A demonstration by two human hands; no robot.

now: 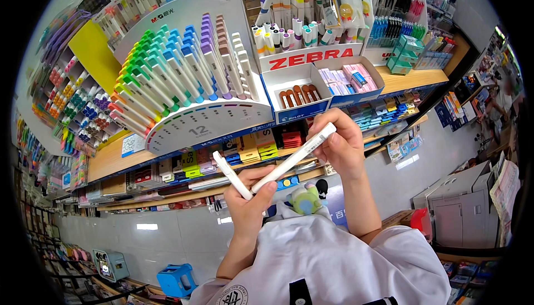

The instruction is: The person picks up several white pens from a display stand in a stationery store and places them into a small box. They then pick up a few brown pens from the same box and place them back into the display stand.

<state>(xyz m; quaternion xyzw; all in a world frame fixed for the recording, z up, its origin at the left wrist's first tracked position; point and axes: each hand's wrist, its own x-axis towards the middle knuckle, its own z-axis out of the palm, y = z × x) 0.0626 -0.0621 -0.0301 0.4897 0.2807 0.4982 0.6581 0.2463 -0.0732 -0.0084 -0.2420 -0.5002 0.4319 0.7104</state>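
Observation:
My left hand holds a white clip-type pen or marker that points up and to the left. Between its thumb and fingers it also pinches the lower end of a longer white pen or marker. This longer one slants up to the right, and my right hand grips its upper end, where small dark print shows. Both hands are in front of the shelf edge, above my white shirt. Straight ahead, a fan-shaped M&G display carries rows of white-barrelled markers with coloured caps.
A white-and-blue Pilot box with brown-topped items and a box of pink eraser-like packs sit right of the display. Marker cups stand behind. Lower shelves hold packaged stationery. A blue plastic stool is on the floor.

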